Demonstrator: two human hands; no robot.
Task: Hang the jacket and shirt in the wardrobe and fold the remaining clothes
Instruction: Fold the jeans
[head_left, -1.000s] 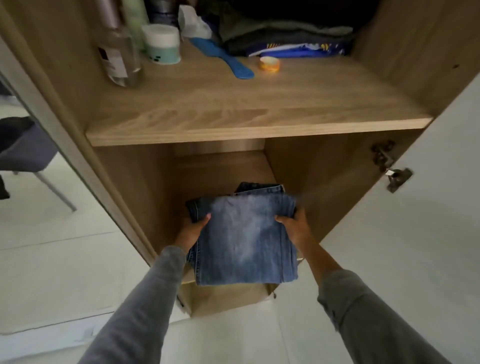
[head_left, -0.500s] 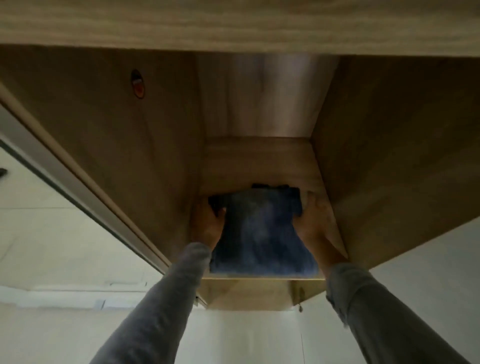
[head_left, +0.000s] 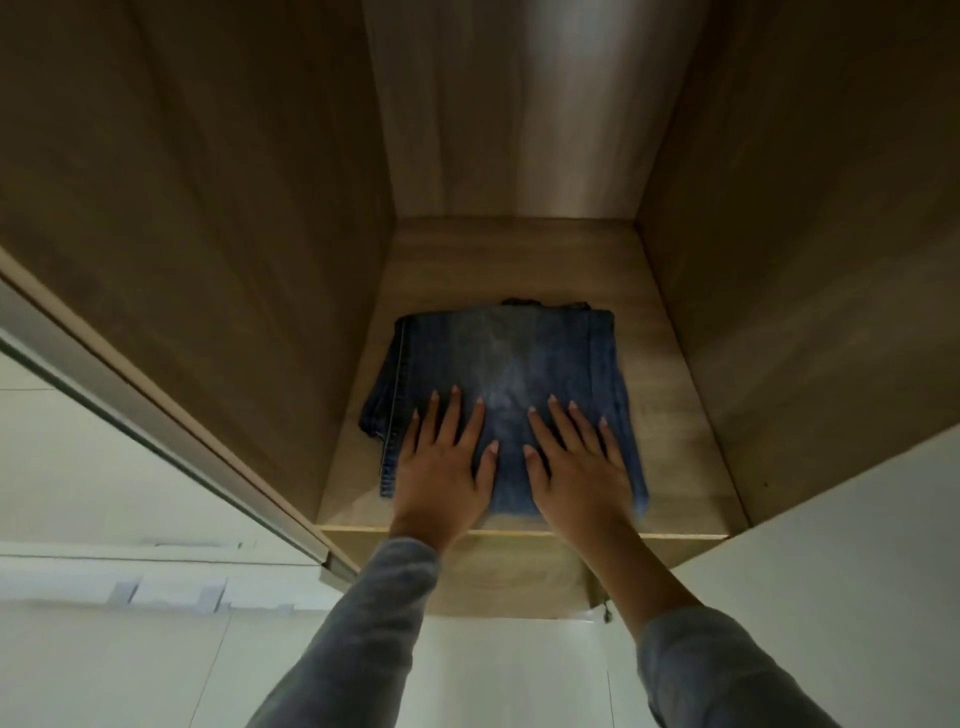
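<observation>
- Head view: a folded pair of jeans (head_left: 511, 371) lies flat on the bottom shelf (head_left: 675, 415) of the wardrobe (head_left: 208, 208), about the middle of the board, with bare wood showing round it at 12, 3 and 9 o'clock.
- Left hand (head_left: 441, 470) rests on the jeans' 7 o'clock corner, fingers straight and spread, palm down, gripping nothing.
- Right hand (head_left: 576, 470) rests on the 5 o'clock corner in the same way, flat and spread. The two thumbs are close but apart.
- Grey sleeves (head_left: 358, 634) reach in from 6 o'clock.
- Step in hand, as I judge it: stowing a folded garment, with both palms pressing the stack flat on the shelf.
- The next move calls for lifting both palms straight up so the folds are not dragged askew, then drawing the arms out towards 6 o'clock.
- Neither jacket nor shirt is in view, so whether they are hung cannot be told.
</observation>
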